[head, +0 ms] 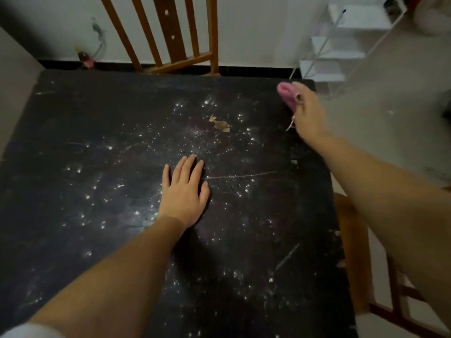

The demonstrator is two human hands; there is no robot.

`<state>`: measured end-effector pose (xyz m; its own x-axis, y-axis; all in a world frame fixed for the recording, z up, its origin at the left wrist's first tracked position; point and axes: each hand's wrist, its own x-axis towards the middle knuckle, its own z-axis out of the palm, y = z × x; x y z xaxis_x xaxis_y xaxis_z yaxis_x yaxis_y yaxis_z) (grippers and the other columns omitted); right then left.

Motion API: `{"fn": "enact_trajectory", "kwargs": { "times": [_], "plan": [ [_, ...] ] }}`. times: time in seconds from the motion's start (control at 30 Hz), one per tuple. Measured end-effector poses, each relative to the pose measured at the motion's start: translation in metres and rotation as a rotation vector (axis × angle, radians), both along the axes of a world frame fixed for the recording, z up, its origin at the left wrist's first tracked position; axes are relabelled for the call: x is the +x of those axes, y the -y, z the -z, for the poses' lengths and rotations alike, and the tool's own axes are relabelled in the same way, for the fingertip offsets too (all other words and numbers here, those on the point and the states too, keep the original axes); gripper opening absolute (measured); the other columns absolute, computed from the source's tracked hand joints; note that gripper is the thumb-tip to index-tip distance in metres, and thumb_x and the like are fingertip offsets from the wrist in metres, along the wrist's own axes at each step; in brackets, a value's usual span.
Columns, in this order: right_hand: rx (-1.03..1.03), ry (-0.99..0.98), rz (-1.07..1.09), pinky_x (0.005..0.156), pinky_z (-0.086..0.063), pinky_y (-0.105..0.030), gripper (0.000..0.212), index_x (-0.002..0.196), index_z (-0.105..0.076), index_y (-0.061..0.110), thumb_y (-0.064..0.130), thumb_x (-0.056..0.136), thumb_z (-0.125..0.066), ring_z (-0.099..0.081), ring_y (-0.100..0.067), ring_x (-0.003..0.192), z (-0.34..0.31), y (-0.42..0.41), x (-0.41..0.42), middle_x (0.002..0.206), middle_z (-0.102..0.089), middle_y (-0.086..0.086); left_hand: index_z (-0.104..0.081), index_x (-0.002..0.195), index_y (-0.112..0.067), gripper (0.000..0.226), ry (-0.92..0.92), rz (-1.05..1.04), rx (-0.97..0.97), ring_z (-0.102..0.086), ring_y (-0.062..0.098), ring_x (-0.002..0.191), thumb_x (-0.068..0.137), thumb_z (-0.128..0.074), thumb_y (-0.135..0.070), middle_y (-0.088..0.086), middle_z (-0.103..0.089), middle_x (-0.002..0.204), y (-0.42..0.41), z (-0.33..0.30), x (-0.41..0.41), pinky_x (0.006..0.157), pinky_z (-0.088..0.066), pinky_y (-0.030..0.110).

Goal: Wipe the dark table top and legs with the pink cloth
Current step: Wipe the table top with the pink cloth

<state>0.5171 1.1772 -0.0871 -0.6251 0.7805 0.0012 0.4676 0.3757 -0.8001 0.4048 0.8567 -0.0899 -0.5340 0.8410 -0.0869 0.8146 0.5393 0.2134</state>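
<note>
The dark table top [97,167] fills most of the head view, speckled with white spots and scratches. My right hand [306,113] is stretched to the far right corner, shut on the pink cloth [286,93], which presses on the surface there; a loose thread hangs under the hand. My left hand [185,191] lies flat on the middle of the table, palm down with fingers spread, holding nothing. The table legs are hidden below the top.
A tan scrap or peeled patch [219,123] lies on the table beyond my left hand. A wooden chair back [170,32] stands against the far edge, another wooden chair [353,252] at the right edge. A white wire shelf [341,45] stands far right.
</note>
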Motion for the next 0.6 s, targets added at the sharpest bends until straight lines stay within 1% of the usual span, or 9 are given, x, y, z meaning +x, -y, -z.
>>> {"fn": "enact_trajectory", "kwargs": {
  "times": [0.07,0.17,0.3,0.4,0.43,0.47,0.53,0.57,0.6],
  "plan": [
    [0.135,0.233,0.004,0.113,-0.030,-0.043,0.043,0.131,-0.049,0.032,0.035,0.090,-0.036,-0.048,-0.020,0.127,0.016,-0.031,-0.017,0.135,-0.054,-0.003,-0.025,0.144,-0.019,0.061,0.000,0.005,0.011,-0.009,0.018,0.143,0.090,-0.013,-0.045,0.002,-0.020,0.154,-0.002,0.001,-0.001,0.116,0.003,0.046],
    [0.309,0.396,-0.035,0.119,-0.012,-0.044,0.050,0.143,-0.035,0.017,0.007,0.094,-0.035,-0.019,-0.033,0.142,0.029,-0.010,-0.020,0.151,-0.030,-0.016,-0.029,0.142,-0.017,0.061,-0.015,-0.001,0.019,-0.014,0.020,0.142,0.090,-0.015,-0.044,0.004,-0.023,0.153,-0.001,0.003,-0.001,0.116,0.000,0.047],
    [0.323,0.279,-0.471,0.119,-0.009,-0.044,0.053,0.139,-0.036,0.039,0.012,0.096,-0.023,-0.015,-0.023,0.144,0.008,0.103,0.028,0.153,-0.029,-0.004,-0.035,0.140,-0.014,0.058,-0.016,0.001,0.021,-0.021,0.023,0.140,0.090,-0.019,-0.040,0.007,-0.030,0.150,-0.002,0.001,-0.001,0.114,-0.004,0.049],
    [0.156,0.344,-0.693,0.119,0.001,-0.029,0.067,0.139,-0.030,0.042,-0.004,0.090,-0.031,0.003,-0.003,0.143,-0.014,0.171,0.073,0.154,-0.010,0.016,-0.034,0.140,-0.015,0.059,-0.010,0.002,0.000,-0.020,0.023,0.140,0.089,-0.017,-0.040,0.007,-0.029,0.151,-0.002,0.000,-0.001,0.114,-0.003,0.049],
    [0.126,0.275,-0.752,0.119,-0.004,-0.028,0.064,0.137,-0.036,0.040,-0.004,0.090,-0.034,-0.002,-0.002,0.143,-0.026,0.175,0.075,0.152,-0.018,0.017,-0.033,0.141,-0.015,0.060,-0.013,0.000,-0.003,-0.019,0.022,0.141,0.089,-0.016,-0.040,0.007,-0.028,0.151,-0.001,0.000,-0.001,0.114,-0.003,0.049],
    [0.114,0.196,-0.791,0.118,-0.016,-0.030,0.051,0.132,-0.047,0.036,0.005,0.092,-0.038,-0.018,-0.004,0.141,-0.040,0.165,0.068,0.147,-0.034,0.014,-0.033,0.141,-0.015,0.060,-0.013,-0.001,-0.002,-0.019,0.022,0.141,0.089,-0.016,-0.041,0.006,-0.027,0.151,0.000,0.000,0.000,0.114,-0.003,0.049],
    [0.202,0.113,-0.587,0.108,-0.033,-0.025,0.034,0.118,-0.063,0.029,0.034,0.093,-0.041,-0.048,-0.007,0.123,-0.057,0.105,0.041,0.127,-0.059,0.008,-0.033,0.141,-0.015,0.060,-0.013,0.001,0.009,-0.018,0.022,0.141,0.090,-0.016,-0.041,0.006,-0.027,0.151,0.000,0.000,0.000,0.115,-0.004,0.049],
    [0.312,0.141,-0.444,0.105,-0.032,-0.018,0.035,0.119,-0.062,0.029,0.038,0.093,-0.040,-0.050,-0.006,0.119,-0.057,0.062,0.026,0.125,-0.059,0.008,-0.033,0.141,-0.015,0.060,-0.019,0.002,0.014,-0.018,0.021,0.141,0.090,-0.016,-0.042,0.006,-0.027,0.151,0.000,0.000,0.000,0.115,-0.004,0.049],
    [0.367,0.201,-0.309,0.105,-0.028,-0.014,0.034,0.123,-0.059,0.029,0.030,0.095,-0.041,-0.049,-0.009,0.120,-0.050,0.017,0.013,0.129,-0.057,0.006,-0.032,0.141,-0.016,0.059,-0.025,0.002,0.016,-0.017,0.021,0.141,0.090,-0.016,-0.042,0.005,-0.026,0.152,-0.001,0.001,0.000,0.116,-0.004,0.049]
  ]
}}
